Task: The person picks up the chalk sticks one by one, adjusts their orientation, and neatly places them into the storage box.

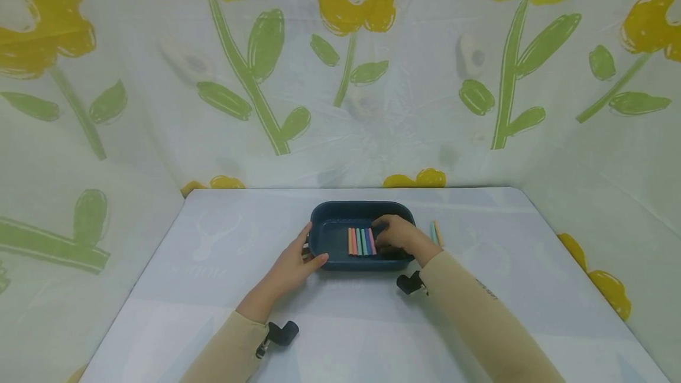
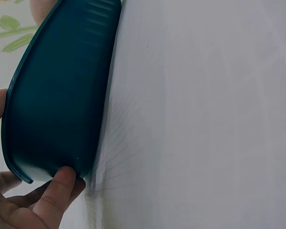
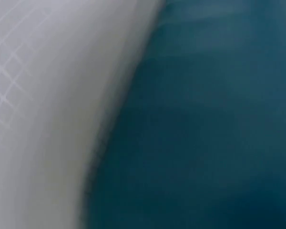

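Observation:
A dark blue-green rectangular dish (image 1: 335, 265) with a raised rim sits on the table. Several pastel chalk sticks (image 1: 359, 242) lie side by side on its floor. At the dish's left end my left hand (image 1: 291, 262) grips it, thumb by the near rim; the left wrist view shows fingers (image 2: 59, 193) against its outer wall. My right hand (image 1: 399, 234) reaches into the right half with bent fingers, tips right beside the pink chalk stick (image 1: 372, 242) at the row's right end. Whether they pinch it I cannot tell. Only blurred dish wall and table appear in the right wrist view.
Just right of the dish lie a green chalk stick (image 1: 433, 233) and an orange chalk stick (image 1: 438, 234), partly behind the right wrist. The white table (image 1: 340, 324) ends at a flower-printed curtain (image 1: 340, 135) at the back and sides. Each sleeve carries a black wrist camera.

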A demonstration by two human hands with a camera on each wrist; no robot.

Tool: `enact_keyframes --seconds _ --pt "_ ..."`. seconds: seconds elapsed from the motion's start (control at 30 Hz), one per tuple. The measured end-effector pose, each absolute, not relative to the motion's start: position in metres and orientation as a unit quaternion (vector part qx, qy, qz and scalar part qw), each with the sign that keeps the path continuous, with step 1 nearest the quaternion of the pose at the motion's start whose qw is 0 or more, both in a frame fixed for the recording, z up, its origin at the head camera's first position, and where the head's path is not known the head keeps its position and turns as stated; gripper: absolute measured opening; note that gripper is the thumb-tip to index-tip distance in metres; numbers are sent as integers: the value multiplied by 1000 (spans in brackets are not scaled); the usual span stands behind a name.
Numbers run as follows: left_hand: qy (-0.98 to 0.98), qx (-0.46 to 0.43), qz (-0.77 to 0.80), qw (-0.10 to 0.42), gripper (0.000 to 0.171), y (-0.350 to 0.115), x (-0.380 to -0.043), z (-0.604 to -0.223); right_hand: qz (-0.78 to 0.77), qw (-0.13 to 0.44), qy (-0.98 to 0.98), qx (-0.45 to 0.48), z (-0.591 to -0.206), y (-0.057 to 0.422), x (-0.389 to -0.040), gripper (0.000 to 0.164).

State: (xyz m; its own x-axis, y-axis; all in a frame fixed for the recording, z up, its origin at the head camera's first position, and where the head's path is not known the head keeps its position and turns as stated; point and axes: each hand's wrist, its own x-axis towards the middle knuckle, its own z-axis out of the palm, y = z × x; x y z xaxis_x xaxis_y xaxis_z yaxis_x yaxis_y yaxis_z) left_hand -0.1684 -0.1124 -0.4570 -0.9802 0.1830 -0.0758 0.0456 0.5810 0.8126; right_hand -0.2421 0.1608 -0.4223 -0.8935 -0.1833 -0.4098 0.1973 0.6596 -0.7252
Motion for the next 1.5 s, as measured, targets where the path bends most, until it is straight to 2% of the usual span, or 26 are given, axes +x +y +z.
enact_keyframes --seconds 0.3,0.7,1.5 --pt "886 66 453 75 93 -112 -169 -457 -461 228 856 -41 -405 173 -237 53" --pt "887 66 450 76 94 -111 -168 -457 -498 225 836 -44 -380 199 -232 57" --pt "889 68 446 77 94 -112 -168 -457 -492 189 850 -24 -374 275 -231 60"
